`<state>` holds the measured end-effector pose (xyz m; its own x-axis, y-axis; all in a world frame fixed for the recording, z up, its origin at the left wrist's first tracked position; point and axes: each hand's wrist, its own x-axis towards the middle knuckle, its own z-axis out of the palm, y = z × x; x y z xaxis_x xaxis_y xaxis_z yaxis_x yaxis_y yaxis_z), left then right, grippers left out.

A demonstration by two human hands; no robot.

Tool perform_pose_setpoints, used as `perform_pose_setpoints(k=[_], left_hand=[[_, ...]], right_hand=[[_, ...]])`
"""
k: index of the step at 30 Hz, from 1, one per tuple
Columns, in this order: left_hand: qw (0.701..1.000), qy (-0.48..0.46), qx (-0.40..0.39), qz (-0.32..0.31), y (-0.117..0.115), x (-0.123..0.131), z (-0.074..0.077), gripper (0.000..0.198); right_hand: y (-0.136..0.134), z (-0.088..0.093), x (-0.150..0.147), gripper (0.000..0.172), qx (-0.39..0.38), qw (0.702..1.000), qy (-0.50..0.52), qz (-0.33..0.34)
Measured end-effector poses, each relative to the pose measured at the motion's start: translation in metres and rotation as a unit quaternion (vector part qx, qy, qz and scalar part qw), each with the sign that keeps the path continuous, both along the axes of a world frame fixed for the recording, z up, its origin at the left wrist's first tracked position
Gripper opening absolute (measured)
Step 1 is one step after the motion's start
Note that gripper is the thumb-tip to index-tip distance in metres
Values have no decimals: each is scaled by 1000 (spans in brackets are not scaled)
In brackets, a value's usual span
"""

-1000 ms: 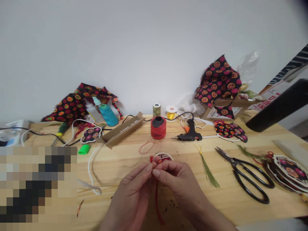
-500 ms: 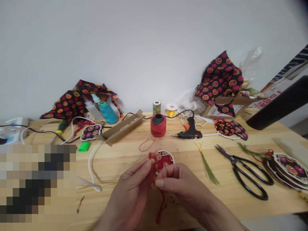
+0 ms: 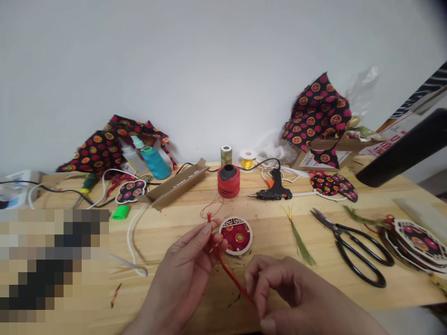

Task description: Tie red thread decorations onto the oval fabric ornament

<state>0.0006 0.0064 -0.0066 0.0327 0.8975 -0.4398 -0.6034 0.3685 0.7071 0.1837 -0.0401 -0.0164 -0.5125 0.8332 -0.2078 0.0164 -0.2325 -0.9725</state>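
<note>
My left hand point(image 3: 195, 260) pinches the upper end of a bundle of red thread point(image 3: 230, 274), whose short frayed tip pokes up above the fingertips. Down at the lower right, my right hand point(image 3: 282, 288) closes its fingers around the other end, so the strands run taut and slanting between both hands. Just beyond the left fingertips a round wooden-framed ornament point(image 3: 238, 237) with dark red patterned fabric lies flat on the table. Behind it stands a spool of red thread point(image 3: 228, 182), with a loose strand trailing from its base.
Black-handled scissors point(image 3: 361, 249) and a green tassel point(image 3: 300, 237) lie to the right. A black glue gun point(image 3: 274, 188) rests behind them. Further back are a teal thread cone point(image 3: 156, 163), an open cardboard box point(image 3: 181, 186) and patterned fabric point(image 3: 319, 111). Framed ornaments point(image 3: 421, 242) are stacked far right.
My right hand has slid down and right along the red thread, drawing it straight. My left hand has shifted slightly left, uncovering more of the round ornament.
</note>
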Motion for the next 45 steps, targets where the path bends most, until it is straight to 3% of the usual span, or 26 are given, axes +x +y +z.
perform_pose_setpoints(k=[5,10,14,17,19,21,23,24,26,28,31,33,35,38,41,45], left_hand=[[1000,2,-6,-18,-1,-1,-1,12],[999,21,-6,-31,-1,-2,-5,14],[999,27,-6,-39,-2,-3,-8,13],[999,29,-7,-38,-4,-4,-7,12],[999,31,-3,-41,-5,-4,-5,11],[998,31,4,-50,-5,-4,-2,10],[998,31,7,-62,-7,-2,0,10],[997,31,8,-68,-7,-1,0,9],[996,34,8,-86,-9,1,1,9],[994,37,13,-106,-11,2,0,9],[991,48,23,-125,-13,1,0,10],[990,67,32,-123,-13,-1,0,11],[988,101,39,-113,-13,-3,-1,10],[981,159,50,-103,-12,-5,-2,11],[967,215,55,-124,-12,-3,-1,11],[948,254,53,-182,-12,1,1,8]], right_hand=[[-6,2,9,8,15,999,31,-35],[-13,8,19,4,-45,998,42,-20],[-12,19,31,4,-3,1000,-29,-12],[-3,20,44,9,73,984,-157,-37],[6,16,53,15,139,938,-305,-92],[16,10,59,20,209,841,-463,-189],[23,7,56,22,266,753,-537,-274],[25,6,51,22,292,741,-527,-296],[27,6,31,23,346,780,-427,-299],[27,7,6,28,355,841,-301,-275],[25,7,-24,43,256,943,-143,-160],[24,5,-32,43,188,972,-90,-107],[24,5,-30,32,163,976,-104,-95],[25,10,-20,15,222,953,-176,-112],[25,20,-12,15,310,916,-227,-118],[28,30,-10,18,364,884,-277,-91]])
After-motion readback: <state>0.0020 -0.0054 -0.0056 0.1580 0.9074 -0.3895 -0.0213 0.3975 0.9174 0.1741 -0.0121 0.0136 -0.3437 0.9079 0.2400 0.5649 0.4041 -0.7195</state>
